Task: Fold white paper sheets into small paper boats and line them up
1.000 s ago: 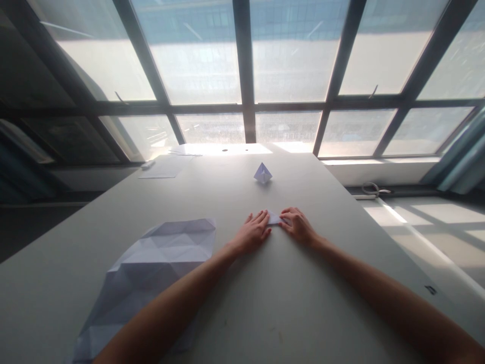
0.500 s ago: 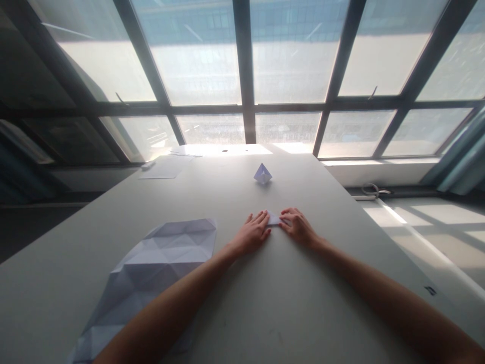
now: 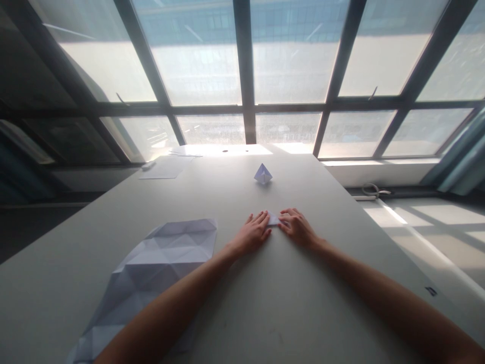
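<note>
A small folded piece of white paper (image 3: 273,219) lies on the white table (image 3: 303,303) between my two hands. My left hand (image 3: 254,230) rests flat on its left part, fingers stretched out over the paper. At the paper's right edge, the fingertips of my right hand (image 3: 298,225) are bent in and pinch or press the corner; the exact grip is too small to make out. Farther back stands a folded paper boat (image 3: 262,174). Left of my left forearm lies a large creased sheet of paper (image 3: 162,253), partly covered by that arm.
Flat sheets of white paper (image 3: 162,168) lie at the far left of the table, with a small white object (image 3: 148,165) beside them. Windows (image 3: 288,60) rise behind the table's far end. A looped cable (image 3: 371,190) lies beyond the right edge.
</note>
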Action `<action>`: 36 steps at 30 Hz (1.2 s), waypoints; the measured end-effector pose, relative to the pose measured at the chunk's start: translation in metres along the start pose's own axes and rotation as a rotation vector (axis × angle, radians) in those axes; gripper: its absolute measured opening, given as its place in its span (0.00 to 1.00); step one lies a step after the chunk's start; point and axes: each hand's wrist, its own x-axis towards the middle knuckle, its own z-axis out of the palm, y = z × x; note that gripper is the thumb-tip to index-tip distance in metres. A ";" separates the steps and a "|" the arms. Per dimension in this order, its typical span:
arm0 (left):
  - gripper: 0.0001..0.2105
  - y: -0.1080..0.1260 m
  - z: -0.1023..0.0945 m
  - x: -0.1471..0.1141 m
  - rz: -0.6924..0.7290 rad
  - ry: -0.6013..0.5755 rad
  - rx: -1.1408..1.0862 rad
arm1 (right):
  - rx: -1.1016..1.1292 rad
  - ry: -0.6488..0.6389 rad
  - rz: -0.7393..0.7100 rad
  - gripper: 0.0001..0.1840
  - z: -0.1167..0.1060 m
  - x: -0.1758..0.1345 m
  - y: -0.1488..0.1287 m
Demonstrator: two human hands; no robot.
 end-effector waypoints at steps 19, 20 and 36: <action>0.28 0.000 0.001 0.000 0.006 0.020 -0.026 | 0.018 -0.023 -0.017 0.15 0.003 0.000 0.000; 0.28 0.000 0.001 0.000 0.005 0.022 -0.028 | 0.004 -0.023 -0.028 0.17 0.002 -0.001 -0.001; 0.31 0.000 0.001 -0.001 0.026 0.020 -0.046 | -0.068 -0.219 -0.200 0.29 0.000 0.001 -0.003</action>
